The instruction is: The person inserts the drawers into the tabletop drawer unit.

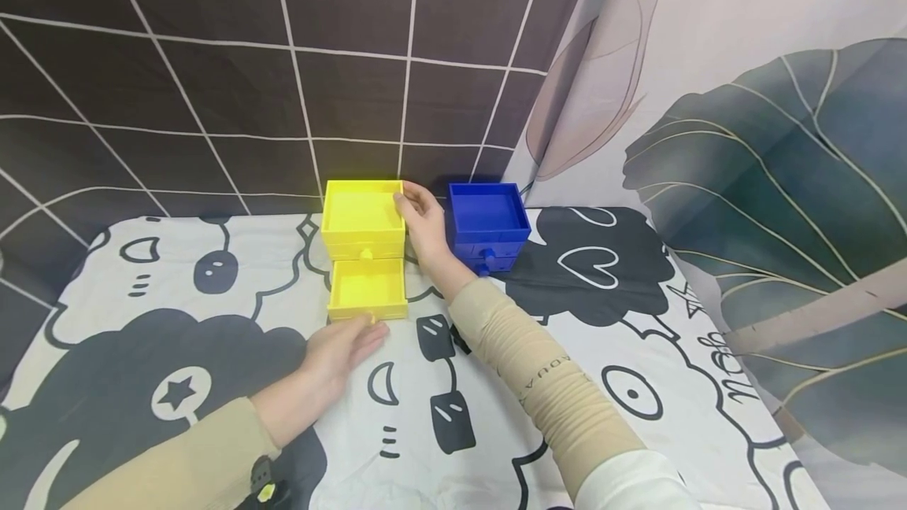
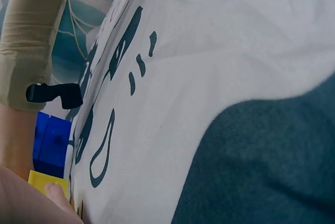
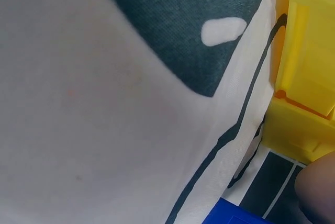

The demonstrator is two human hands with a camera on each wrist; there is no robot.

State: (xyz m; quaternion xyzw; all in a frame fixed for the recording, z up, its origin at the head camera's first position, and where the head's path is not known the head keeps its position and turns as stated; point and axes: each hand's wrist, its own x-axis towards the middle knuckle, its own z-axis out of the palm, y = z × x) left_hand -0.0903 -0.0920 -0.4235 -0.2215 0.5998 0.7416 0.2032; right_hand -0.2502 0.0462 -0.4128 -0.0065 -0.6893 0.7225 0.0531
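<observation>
A small yellow drawer box stands near the back of the cloth. Its lower drawer is pulled out toward me and looks empty. My left hand is at the drawer's front, thumb and fingers pinching its small knob. In the left wrist view, part of the yellow drawer shows beyond the thumb. My right hand grips the box's right side, thumb over the top rim; its other fingers are partly hidden. The right wrist view shows the yellow box close up, with one fingertip near it.
A matching blue drawer box stands just right of the right hand, its drawers pushed in. The surface is a cloth with black-and-white cartoon prints. Behind the boxes hangs a dark, white-lined backdrop; a leaf-printed curtain is at right.
</observation>
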